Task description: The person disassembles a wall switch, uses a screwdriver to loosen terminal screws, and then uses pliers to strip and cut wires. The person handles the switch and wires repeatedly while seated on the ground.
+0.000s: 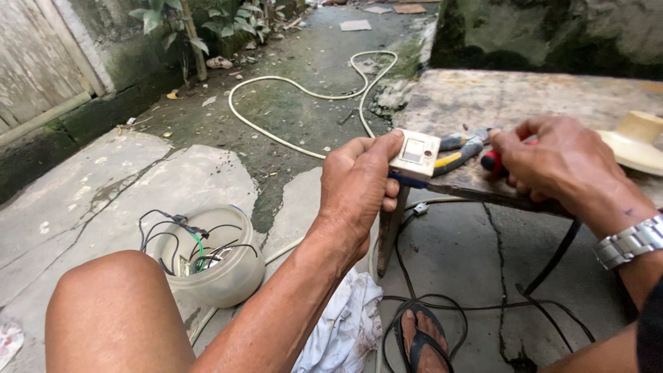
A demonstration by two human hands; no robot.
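Observation:
My left hand [359, 190] grips a small cream-coloured box with a grey window and a red dot [414, 155], pressed against the edge of a worn wooden bench [483, 103]. My right hand [563, 162] is closed around a red-handled tool [492, 161] whose tip is hidden, close to the box's right side. Pliers with yellow and grey handles [459, 150] lie on the bench between the two hands. A metal watch [630, 242] is on my right wrist.
A cream plastic fan part [635, 141] rests on the bench at right. A white bowl holding tangled wires [207, 255] stands on the concrete by my knee [114, 314]. Black cables [483, 304], a white cloth [345, 328], my sandalled foot [425, 342] and a pale hose [304, 90] lie on the ground.

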